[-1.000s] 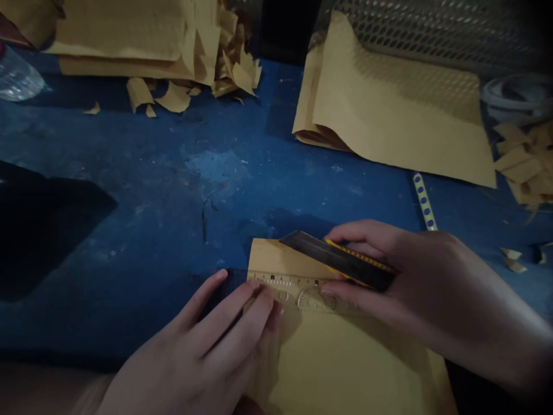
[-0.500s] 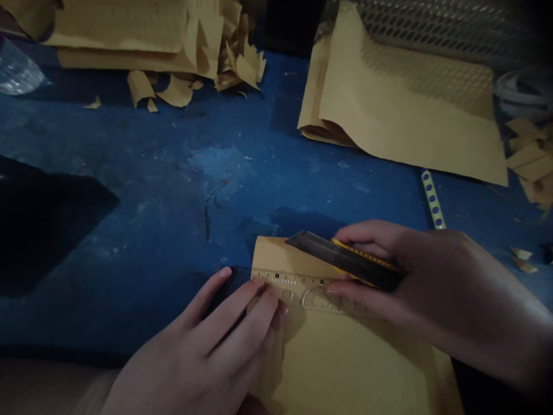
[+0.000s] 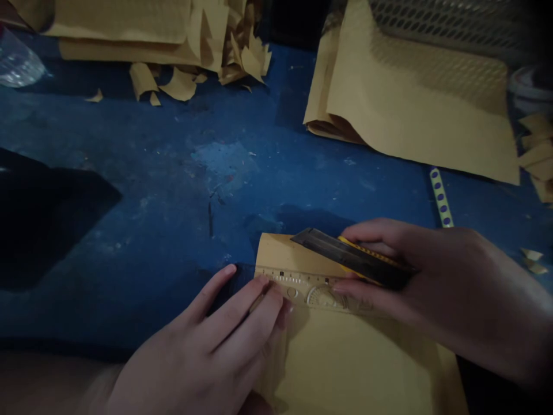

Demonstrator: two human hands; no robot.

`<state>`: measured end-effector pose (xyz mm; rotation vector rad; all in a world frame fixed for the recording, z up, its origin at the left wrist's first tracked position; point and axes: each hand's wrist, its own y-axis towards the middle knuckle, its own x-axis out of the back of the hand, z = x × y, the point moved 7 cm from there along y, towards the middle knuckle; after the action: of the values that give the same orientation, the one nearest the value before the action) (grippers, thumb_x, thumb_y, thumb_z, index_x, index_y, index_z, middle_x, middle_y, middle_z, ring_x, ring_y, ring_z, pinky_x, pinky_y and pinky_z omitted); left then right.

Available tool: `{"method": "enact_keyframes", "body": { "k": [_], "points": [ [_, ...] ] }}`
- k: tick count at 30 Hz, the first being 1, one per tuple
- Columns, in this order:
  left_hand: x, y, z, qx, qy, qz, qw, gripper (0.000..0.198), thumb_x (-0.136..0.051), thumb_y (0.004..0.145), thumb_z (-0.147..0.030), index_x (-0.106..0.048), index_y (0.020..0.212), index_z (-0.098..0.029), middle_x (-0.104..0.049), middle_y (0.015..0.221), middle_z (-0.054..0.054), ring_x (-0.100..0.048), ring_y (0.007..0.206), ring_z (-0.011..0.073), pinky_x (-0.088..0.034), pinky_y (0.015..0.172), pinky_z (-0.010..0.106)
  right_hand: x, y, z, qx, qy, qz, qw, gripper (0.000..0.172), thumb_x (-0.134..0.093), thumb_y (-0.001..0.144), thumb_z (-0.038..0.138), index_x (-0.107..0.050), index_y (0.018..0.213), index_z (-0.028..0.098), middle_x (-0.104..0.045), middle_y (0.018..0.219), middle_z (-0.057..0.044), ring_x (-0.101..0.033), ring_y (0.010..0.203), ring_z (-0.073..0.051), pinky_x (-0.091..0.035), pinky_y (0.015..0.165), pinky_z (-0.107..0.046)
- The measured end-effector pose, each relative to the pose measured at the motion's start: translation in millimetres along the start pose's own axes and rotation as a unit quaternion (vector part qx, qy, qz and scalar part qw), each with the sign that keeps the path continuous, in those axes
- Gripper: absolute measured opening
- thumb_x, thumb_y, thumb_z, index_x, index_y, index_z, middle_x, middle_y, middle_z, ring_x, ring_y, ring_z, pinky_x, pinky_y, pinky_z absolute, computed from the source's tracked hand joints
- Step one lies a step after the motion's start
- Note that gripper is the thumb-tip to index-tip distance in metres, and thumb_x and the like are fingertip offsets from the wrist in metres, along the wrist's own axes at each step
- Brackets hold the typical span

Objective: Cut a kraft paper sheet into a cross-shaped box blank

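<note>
Blue desk [image 3: 164, 144]. Left hand [image 3: 203, 351], fingers spread, on clear ruler [image 3: 298, 281] over brown paper [image 3: 358, 363]; right hand [image 3: 436, 282] gripping cutter [image 3: 345, 252]. Probably aligning; next cut needs ruler steady.

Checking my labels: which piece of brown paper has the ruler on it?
The sheet at the bottom of the view: the clear ruler lies across it. The folded paper at upper right and paper stack at upper left show no ruler.

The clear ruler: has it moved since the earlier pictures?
No, not visibly: the ruler keeps about the same place against the dark mark on the blue table.
</note>
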<state>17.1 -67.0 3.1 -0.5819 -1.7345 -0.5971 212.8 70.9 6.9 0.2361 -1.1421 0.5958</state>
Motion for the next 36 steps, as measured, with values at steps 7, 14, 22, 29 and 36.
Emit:
{"method": "enact_keyframes", "body": {
  "k": [7, 14, 22, 29, 36],
  "points": [
    [-0.3, 3.1, 1.5, 0.002, -0.007, 0.003, 1.0, 0.057, -0.059, 0.111, -0.058, -0.068, 0.148, -0.016, -0.067, 0.157, 0.001, -0.049, 0.15, 0.0238, -0.007, 0.145, 0.044, 3.2, 1.7, 3.5, -0.011, -0.019, -0.011, 1.0, 0.021, -0.067, 0.091, 0.041, -0.074, 0.11, 0.038, -0.077, 0.071, 0.005, -0.07, 0.051, -0.024, -0.047, 0.048, -0.035],
    [0.7, 2.9, 0.9, 0.007, -0.001, 0.001, 1.0, 0.056, -0.06, 0.11, -0.057, -0.068, 0.149, -0.016, -0.067, 0.156, 0.001, -0.05, 0.149, 0.0245, -0.009, 0.145, 0.044, 2.3, 2.7, 5.3, -0.016, -0.007, -0.028, 0.999, 0.022, -0.06, 0.091, 0.046, -0.075, 0.104, 0.038, -0.073, 0.064, 0.004, -0.064, 0.045, -0.026, -0.038, 0.043, -0.038],
    [-0.1, 2.0, 1.6, 0.009, -0.009, 0.005, 1.0, 0.057, -0.062, 0.108, -0.055, -0.068, 0.149, -0.015, -0.067, 0.156, 0.002, -0.05, 0.148, 0.0249, -0.008, 0.145, 0.044, 1.6, 3.2, 4.4, -0.008, -0.013, -0.031, 0.999, 0.024, -0.058, 0.093, 0.05, -0.076, 0.106, 0.04, -0.075, 0.066, 0.004, -0.064, 0.045, -0.027, -0.038, 0.042, -0.04],
    [0.2, 1.5, 0.3, 0.01, -0.014, 0.004, 1.0, 0.057, -0.06, 0.11, -0.055, -0.067, 0.15, -0.015, -0.066, 0.157, 0.003, -0.05, 0.149, 0.0254, -0.01, 0.145, 0.044, 2.3, 2.4, 4.0, 0.008, -0.012, -0.042, 0.999, 0.023, -0.058, 0.098, 0.052, -0.076, 0.107, 0.041, -0.076, 0.067, 0.006, -0.066, 0.045, -0.026, -0.04, 0.041, -0.04],
    [-0.8, 0.2, 1.4, 0.008, -0.013, -0.006, 1.0, 0.053, -0.059, 0.111, -0.054, -0.069, 0.147, -0.017, -0.066, 0.156, 0.002, -0.051, 0.147, 0.0256, -0.011, 0.145, 0.044, 7.6, 5.1, 8.3, 0.045, -0.003, -0.056, 0.997, 0.02, -0.061, 0.101, 0.053, -0.075, 0.103, 0.039, -0.08, 0.071, 0.008, -0.071, 0.047, -0.022, -0.046, 0.04, -0.035]
  ]
}}
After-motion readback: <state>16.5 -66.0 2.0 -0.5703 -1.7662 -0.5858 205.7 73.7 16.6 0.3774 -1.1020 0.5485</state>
